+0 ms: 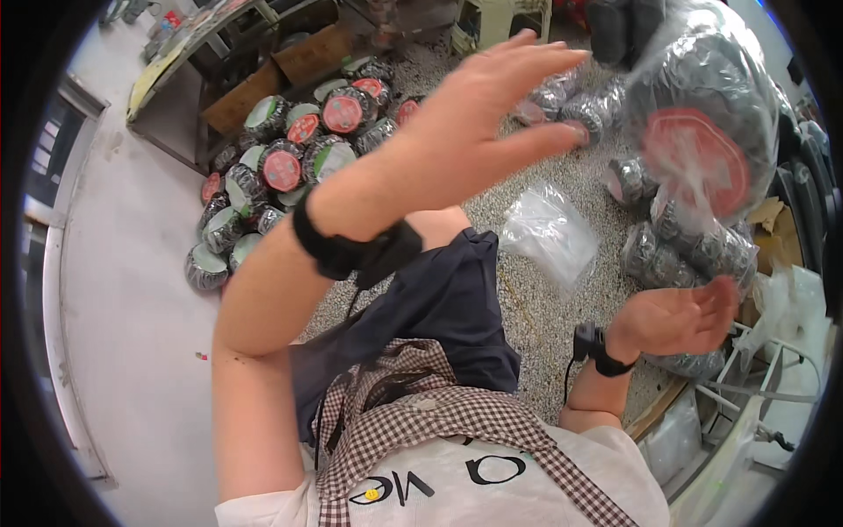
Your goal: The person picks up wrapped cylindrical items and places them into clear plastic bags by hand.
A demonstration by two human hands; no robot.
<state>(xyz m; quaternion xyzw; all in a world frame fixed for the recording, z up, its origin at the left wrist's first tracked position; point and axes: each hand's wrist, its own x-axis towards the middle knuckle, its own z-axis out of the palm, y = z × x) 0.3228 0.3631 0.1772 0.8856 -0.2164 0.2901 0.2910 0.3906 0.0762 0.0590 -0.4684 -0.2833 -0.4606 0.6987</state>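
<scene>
My left hand [487, 109] is raised across the upper middle, fingers spread and thumb apart, with nothing in it. To its right, large in view, is a round black bundle in a clear plastic bag [708, 72], bearing a red label [701, 158]. The bag is gathered over that label, and neither hand visibly touches it. My right hand [678, 323] is below the bundle, palm turned up and fingers loosely curled, slightly blurred. I see nothing in its grasp. Both wrists wear black strapped devices. A clear plastic bag [553, 234] lies on the speckled floor between the hands.
Many plastic-wrapped round bundles [283, 168] with red or pale labels are heaped at left. More wrapped bundles [685, 257] lie at right. A pale stool [504, 23] stands at the back. A cardboard box [247, 95] and a white metal frame [764, 369] flank the area.
</scene>
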